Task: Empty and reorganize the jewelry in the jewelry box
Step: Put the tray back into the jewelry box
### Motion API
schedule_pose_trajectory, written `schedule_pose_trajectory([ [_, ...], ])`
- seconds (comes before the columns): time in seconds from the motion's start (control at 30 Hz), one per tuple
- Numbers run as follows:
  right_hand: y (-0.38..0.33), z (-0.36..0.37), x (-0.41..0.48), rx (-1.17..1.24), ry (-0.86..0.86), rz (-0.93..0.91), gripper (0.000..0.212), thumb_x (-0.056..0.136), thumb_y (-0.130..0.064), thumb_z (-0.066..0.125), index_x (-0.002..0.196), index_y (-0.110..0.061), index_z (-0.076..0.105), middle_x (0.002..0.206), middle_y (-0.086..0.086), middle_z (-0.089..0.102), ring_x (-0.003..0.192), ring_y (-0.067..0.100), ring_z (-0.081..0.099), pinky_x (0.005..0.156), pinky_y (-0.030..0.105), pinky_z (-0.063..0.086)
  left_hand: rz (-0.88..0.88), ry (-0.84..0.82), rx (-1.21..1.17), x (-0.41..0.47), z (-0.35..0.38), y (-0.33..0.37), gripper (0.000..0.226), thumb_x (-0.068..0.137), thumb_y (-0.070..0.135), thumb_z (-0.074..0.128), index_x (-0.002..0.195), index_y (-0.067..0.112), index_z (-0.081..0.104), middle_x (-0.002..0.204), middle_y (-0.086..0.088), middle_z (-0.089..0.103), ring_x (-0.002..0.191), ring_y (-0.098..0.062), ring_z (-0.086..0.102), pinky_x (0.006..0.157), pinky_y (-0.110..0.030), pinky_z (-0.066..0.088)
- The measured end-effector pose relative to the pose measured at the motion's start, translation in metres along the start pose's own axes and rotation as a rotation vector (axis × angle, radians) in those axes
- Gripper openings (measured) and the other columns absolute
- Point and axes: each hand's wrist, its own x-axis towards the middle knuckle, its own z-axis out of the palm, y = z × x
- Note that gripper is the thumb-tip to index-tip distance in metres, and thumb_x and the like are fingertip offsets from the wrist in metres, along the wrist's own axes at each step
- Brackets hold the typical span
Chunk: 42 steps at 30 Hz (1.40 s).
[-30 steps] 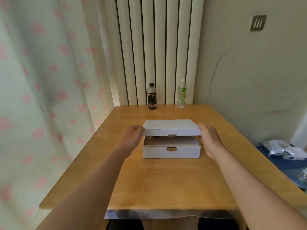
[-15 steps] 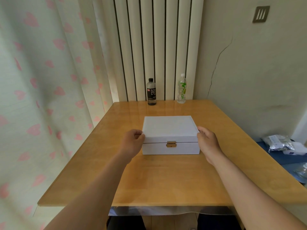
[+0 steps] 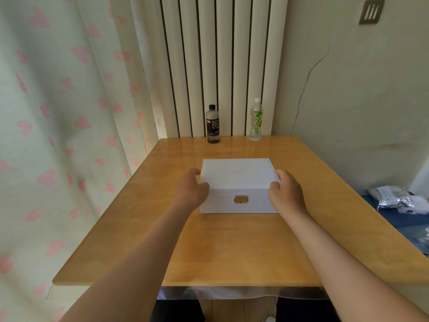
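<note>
Honey-coloured wood forms the square surface [image 3: 232, 247], which is pushed into a room corner and seen from above by the person seated at it. A pale curtain with pink hearts [image 3: 58, 135] hangs at the left, cream vertical slats [image 3: 220, 66] fill the back, and a cracked beige wall [image 3: 348, 101] stands at the right.

A white rectangular jewelry box [image 3: 238, 185] sits near the middle of the surface, its flat lid down. A small gold clasp [image 3: 241, 199] is on the middle of its front face.

Two bare forearms reach in from the bottom edge. The left hand [image 3: 191, 189] is against the box's left front corner, its fingers [image 3: 196, 171] curled round the lid's left edge. The right hand [image 3: 286, 194] is against the right front corner, its fingers [image 3: 278, 174] wrapped over the lid's right edge. Both hands grip the box at lid height (one on each side, roughly mirrored).

At the far edge of the surface, well apart from the box, stand two upright bottles: a dark bottle with a black cap and black label [image 3: 212, 124] on the left, and a clear bottle with a white cap and green lettering [image 3: 255, 119] on the right.

Beyond the surface's right edge, silver crinkled packets [image 3: 392, 198] lie on a blue cloth [image 3: 394, 219].
</note>
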Motion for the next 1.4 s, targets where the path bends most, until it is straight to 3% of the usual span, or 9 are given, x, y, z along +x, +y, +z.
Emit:
schedule_pose_trajectory([
  [0.13, -0.023, 0.015, 0.006, -0.365, -0.139, -0.289, 0.052, 0.105, -0.02, 0.032, 0.155, -0.01, 0.027, 0.164, 0.008, 0.022, 0.151, 0.024, 0.019, 0.122, 0.042, 0.019, 0.486, -0.027, 0.524, 0.0, 0.021, 0.016, 0.055, 0.106, 0.034, 0.033, 0.158, 0.022, 0.02, 0.166, -0.007, 0.016, 0.152, -0.025, 0.016, 0.123, -0.043, 0.018],
  [0.23, -0.027, 0.027, 0.011, -0.602, -0.263, -0.302, 0.054, 0.107, -0.035, 0.019, 0.158, -0.019, 0.016, 0.166, 0.002, 0.014, 0.154, 0.022, 0.008, 0.124, 0.047, 0.007, 0.487, -0.133, 0.726, 0.004, 0.039, 0.018, 0.058, 0.107, 0.042, 0.016, 0.16, 0.022, 0.004, 0.168, -0.006, 0.002, 0.154, -0.024, 0.0, 0.125, -0.046, 0.004],
  [0.33, -0.026, 0.03, 0.016, -0.695, -0.302, -0.317, 0.051, 0.105, -0.037, 0.016, 0.149, -0.018, 0.033, 0.159, 0.001, 0.032, 0.15, 0.022, 0.02, 0.121, 0.048, 0.014, 0.418, -0.201, 0.804, 0.007, 0.047, 0.015, 0.06, 0.106, 0.045, 0.007, 0.16, 0.019, 0.003, 0.168, -0.007, 0.0, 0.154, -0.024, -0.002, 0.125, -0.045, 0.002],
  [0.53, -0.031, 0.024, 0.015, -0.717, -0.352, -0.317, 0.05, 0.106, -0.035, 0.015, 0.147, -0.016, 0.035, 0.16, 0.002, 0.03, 0.149, 0.024, 0.02, 0.121, 0.047, 0.015, 0.389, -0.267, 0.803, 0.01, 0.046, 0.022, 0.061, 0.106, 0.046, 0.007, 0.16, 0.018, 0.003, 0.168, -0.009, -0.002, 0.154, -0.024, -0.003, 0.125, -0.045, 0.001],
  [0.7, -0.021, 0.013, 0.017, -0.56, -0.308, -0.224, 0.052, 0.102, -0.045, 0.026, 0.144, -0.016, 0.037, 0.155, 0.01, 0.032, 0.142, 0.029, 0.031, 0.115, 0.045, 0.028, 0.402, -0.247, 0.698, 0.007, 0.031, 0.011, 0.077, 0.1, 0.064, 0.027, 0.16, 0.02, 0.008, 0.168, -0.005, 0.003, 0.154, -0.021, 0.0, 0.125, -0.042, 0.005],
  [0.8, 0.0, 0.0, 0.008, -0.164, -0.168, -0.032, 0.067, 0.097, -0.049, 0.049, 0.154, -0.022, 0.027, 0.153, 0.003, 0.033, 0.136, 0.024, 0.039, 0.105, 0.035, 0.038, 0.303, -0.15, 0.37, 0.002, 0.019, -0.013, 0.088, 0.093, 0.054, 0.06, 0.159, 0.021, 0.013, 0.166, -0.001, 0.011, 0.152, -0.022, 0.014, 0.121, -0.038, 0.02],
  [0.9, 0.022, -0.007, 0.001, 0.228, -0.288, 0.047, 0.084, 0.086, -0.042, 0.073, 0.154, -0.036, 0.024, 0.149, -0.016, 0.04, 0.136, 0.009, 0.041, 0.11, 0.032, 0.037, 0.175, -0.117, 0.009, -0.001, 0.017, -0.036, 0.086, 0.084, 0.038, 0.077, 0.153, 0.031, 0.026, 0.148, 0.008, 0.041, 0.131, -0.017, 0.044, 0.104, -0.031, 0.042],
  [1.07, 0.039, -0.005, 0.004, 0.177, -0.293, -0.019, 0.087, 0.085, -0.021, 0.079, 0.155, -0.034, 0.028, 0.152, -0.015, 0.036, 0.136, 0.007, 0.036, 0.109, 0.024, 0.033, 0.152, -0.129, -0.145, 0.002, 0.024, -0.054, 0.064, 0.084, 0.032, 0.079, 0.14, 0.034, 0.048, 0.115, 0.023, 0.06, 0.108, -0.005, 0.06, 0.074, -0.008, 0.044],
  [1.4, 0.037, 0.003, 0.025, 0.143, -0.295, -0.019, 0.085, 0.086, -0.022, 0.078, 0.155, -0.033, 0.029, 0.148, -0.014, 0.037, 0.129, 0.004, 0.036, 0.103, 0.02, 0.031, 0.122, -0.147, -0.14, 0.028, 0.027, -0.052, 0.067, 0.086, 0.033, 0.077, 0.145, 0.029, 0.046, 0.121, 0.017, 0.061, 0.106, -0.007, 0.058, 0.084, -0.019, 0.046],
])
